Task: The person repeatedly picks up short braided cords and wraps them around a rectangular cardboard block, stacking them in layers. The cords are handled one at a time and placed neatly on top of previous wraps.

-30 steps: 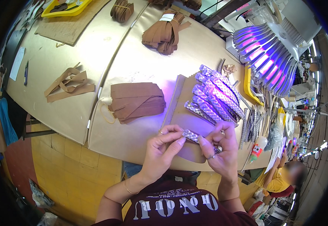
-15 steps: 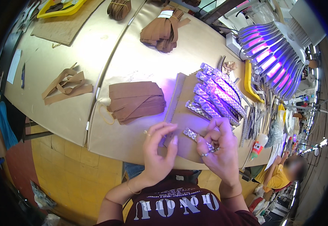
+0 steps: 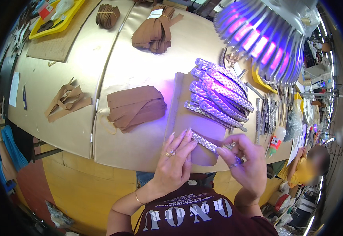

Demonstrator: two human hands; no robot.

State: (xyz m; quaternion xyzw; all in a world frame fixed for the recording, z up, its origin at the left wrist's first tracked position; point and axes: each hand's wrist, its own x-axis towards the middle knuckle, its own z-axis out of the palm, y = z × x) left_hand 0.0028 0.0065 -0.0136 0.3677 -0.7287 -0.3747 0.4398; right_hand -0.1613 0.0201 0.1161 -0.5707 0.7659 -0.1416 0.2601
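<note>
A short silver braided strap stretches between my two hands, low over a brown board at the table's near edge. My left hand has its fingers pressed together at the strap's left end; the thumb is mostly hidden. At the other end, my right hand pinches the strap between thumb and curled fingers, which cover part of it. Just beyond lies a bundle of silver braided straps on the same board, lit purple. A stack of flat brown strips rests to the left.
A ribbed lamp glowing purple hangs at the upper right. Tied brown strip bundles and a yellow tray are farther back. Loose brown strips lie left. A glue bottle stands right, near a seated person.
My left hand has closed in from open, spread fingers to the strap's left end. My right hand has shifted slightly right and down, and more of the strap shows. The view has shifted.
</note>
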